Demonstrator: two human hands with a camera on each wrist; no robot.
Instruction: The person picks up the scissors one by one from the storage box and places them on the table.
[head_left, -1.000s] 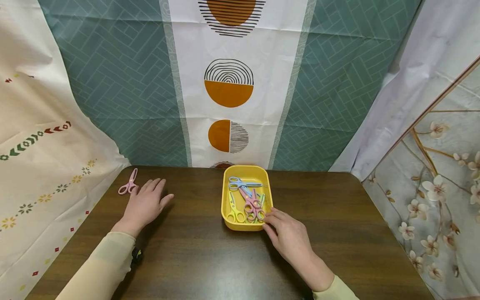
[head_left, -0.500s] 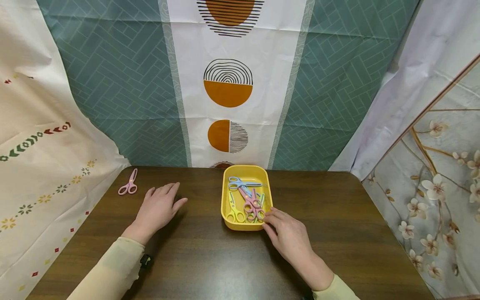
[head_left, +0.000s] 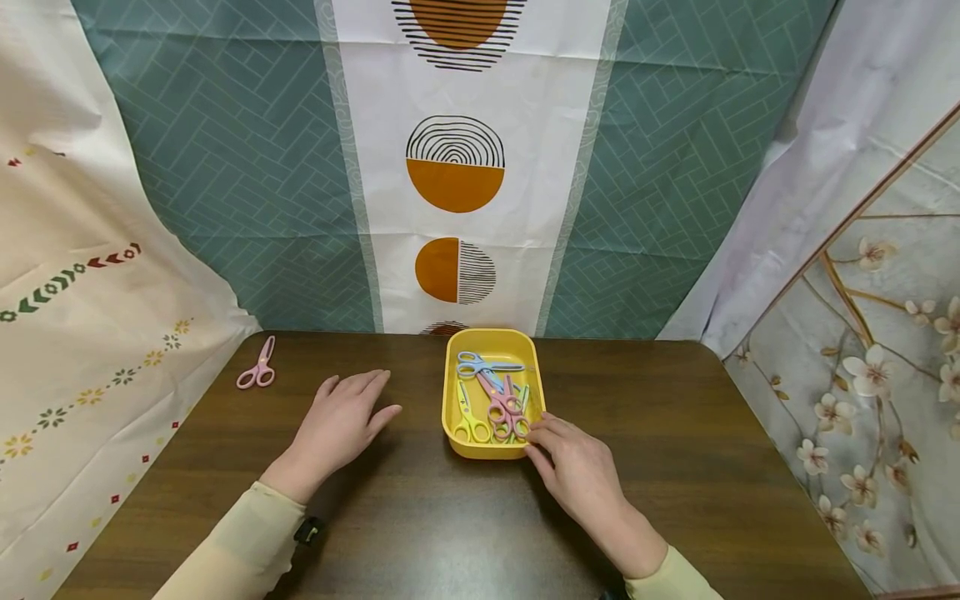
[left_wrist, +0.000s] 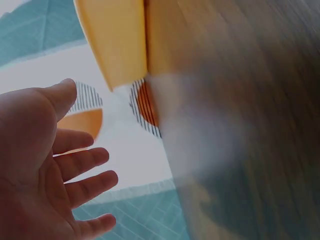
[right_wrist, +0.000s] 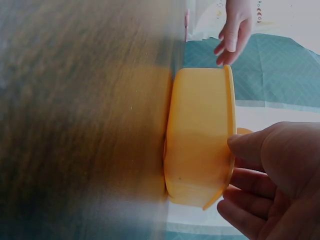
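Observation:
A yellow plastic tray stands on the table in the head view. Inside it lie several pairs of scissors: a blue pair, a yellow pair, pink ones and green ones partly hidden beneath. My right hand holds the tray's near right corner, thumb at the front rim and fingers over the side. My left hand hovers left of the tray with fingers spread and nothing in it; its bare palm shows in the left wrist view. Farther left, pink scissors lie on the table.
The brown wooden table ends at a hanging teal and white patterned cloth just behind the tray. A cream cloth borders the left side, and a floral cloth the right.
My left hand has moved right, away from the pink scissors on the table and toward the tray. The right hand and the tray have stayed in place.

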